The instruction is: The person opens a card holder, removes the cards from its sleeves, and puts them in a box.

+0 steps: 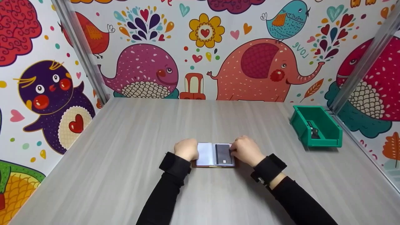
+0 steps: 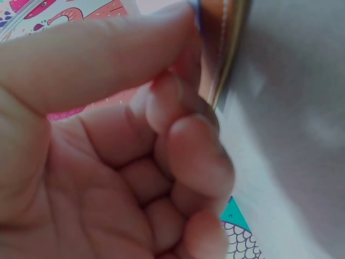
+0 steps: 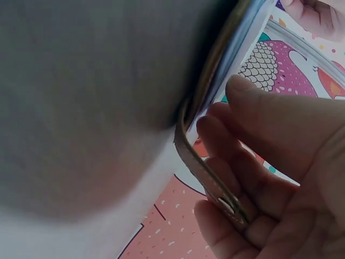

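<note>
A brown card holder (image 1: 213, 166) with clear sleeves lies spread open on the table, between both hands. In its right-hand sleeve a dark grey card (image 1: 222, 153) shows; the left sleeve looks pale. My left hand (image 1: 186, 149) pinches the holder's left edge between thumb and forefinger, the other fingers curled. At the opposite edge my right hand (image 1: 247, 151) holds the holder with thumb and fingertips. The right wrist view shows a narrow closure strap (image 3: 202, 172) with a metal snap, hanging against the curled fingers of that hand.
A green bin (image 1: 325, 142) stands at the table's right side, with small dark items (image 1: 314, 131) inside. Cartoon-printed walls (image 1: 200, 62) border the table at the back and sides, with metal posts (image 1: 82, 53) at the corners.
</note>
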`<state>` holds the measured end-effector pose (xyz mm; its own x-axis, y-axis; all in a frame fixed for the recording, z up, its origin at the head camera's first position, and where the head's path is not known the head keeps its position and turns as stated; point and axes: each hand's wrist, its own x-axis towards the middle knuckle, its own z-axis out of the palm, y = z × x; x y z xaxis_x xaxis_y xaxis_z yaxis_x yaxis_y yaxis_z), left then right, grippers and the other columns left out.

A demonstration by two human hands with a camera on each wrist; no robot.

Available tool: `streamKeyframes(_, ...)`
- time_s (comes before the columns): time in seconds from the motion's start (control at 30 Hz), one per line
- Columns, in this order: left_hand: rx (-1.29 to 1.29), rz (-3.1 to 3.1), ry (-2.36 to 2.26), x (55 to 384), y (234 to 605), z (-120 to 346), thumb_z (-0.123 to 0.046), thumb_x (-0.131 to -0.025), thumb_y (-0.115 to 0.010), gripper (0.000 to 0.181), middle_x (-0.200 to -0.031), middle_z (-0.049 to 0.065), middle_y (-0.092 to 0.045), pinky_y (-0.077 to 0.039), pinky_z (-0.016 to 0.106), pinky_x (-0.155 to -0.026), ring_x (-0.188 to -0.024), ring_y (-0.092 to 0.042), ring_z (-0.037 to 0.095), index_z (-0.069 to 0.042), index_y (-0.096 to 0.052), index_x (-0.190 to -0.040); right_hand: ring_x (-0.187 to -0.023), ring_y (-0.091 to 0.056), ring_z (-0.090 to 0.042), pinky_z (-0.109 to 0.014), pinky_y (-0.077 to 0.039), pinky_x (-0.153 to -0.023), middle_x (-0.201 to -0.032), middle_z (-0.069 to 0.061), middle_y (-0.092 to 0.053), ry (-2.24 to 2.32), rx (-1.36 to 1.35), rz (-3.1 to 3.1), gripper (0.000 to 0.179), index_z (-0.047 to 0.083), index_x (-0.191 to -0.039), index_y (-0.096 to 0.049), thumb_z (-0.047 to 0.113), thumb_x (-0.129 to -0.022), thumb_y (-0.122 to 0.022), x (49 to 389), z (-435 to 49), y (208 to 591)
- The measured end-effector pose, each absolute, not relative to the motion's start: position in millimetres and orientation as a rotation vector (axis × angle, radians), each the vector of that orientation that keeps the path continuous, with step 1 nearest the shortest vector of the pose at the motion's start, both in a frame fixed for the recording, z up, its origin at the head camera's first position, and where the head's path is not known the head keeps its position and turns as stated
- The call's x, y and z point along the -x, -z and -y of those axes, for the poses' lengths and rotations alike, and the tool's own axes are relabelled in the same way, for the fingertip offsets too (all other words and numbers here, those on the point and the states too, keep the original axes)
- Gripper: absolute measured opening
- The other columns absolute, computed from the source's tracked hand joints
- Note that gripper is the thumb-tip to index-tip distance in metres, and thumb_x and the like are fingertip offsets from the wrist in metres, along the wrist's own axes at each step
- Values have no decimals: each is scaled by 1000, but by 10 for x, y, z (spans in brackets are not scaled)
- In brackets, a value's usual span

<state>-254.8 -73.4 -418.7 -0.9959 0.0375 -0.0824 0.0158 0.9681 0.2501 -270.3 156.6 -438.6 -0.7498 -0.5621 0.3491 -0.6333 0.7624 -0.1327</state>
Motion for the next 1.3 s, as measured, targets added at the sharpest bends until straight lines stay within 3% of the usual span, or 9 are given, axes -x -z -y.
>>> streamKeyframes(0.57, -64, -3033, -389, 2546, 4186, 734, -6, -73, -77, 16, -86, 7, -68, -50, 47, -78, -78, -61, 26, -6, -69, -87, -76, -61, -28, -42, -49, -73, -79, -6, -69, -412, -899, 2740, 14, 8, -81, -80, 5, -69, -86, 2717, -1572, 4392)
streamKeyframes(0.77, -71, -3050, -356, 2545, 4183, 708, -7, -75, -74, 13, -91, 7, -70, -49, 48, -79, -84, -64, 28, -8, -70, -88, -77, -62, -29, -43, -49, -74, -80, -7, -70, -420, -894, 2744, 15, 6, -81, -79, 3, -68, -85, 2717, -1574, 4393)
streamKeyframes(0.9, -129, -3096, -433, 2530, 4174, 631, -8, -78, -69, 2, -85, 7, -69, -49, 48, -77, -81, -64, 28, -9, -67, -77, -78, -63, -29, -43, -50, -75, -81, -7, -70, -426, -893, 2742, 15, 6, -81, -79, 3, -68, -85, 2723, -1573, 4394)
streamKeyframes(1.1, -285, -3153, -654, 2486, 4200, 484, -11, -81, -62, 32, -64, 3, -57, -49, 46, -66, -63, -57, 25, -14, -44, -55, -78, -63, -29, -43, -50, -74, -81, -7, -70, -442, -893, 2738, 14, 6, -80, -79, 3, -67, -85, 2723, -1567, 4392)
streamKeyframes(1.3, -342, -3161, -674, 2449, 4232, 406, -10, -80, -62, 31, -64, 4, -58, -50, 45, -61, -63, -59, 27, -14, -44, -54, -76, -62, -29, -44, -51, -71, -79, -6, -69, -450, -889, 2729, 15, 8, -78, -79, 2, -65, -86, 2719, -1565, 4399)
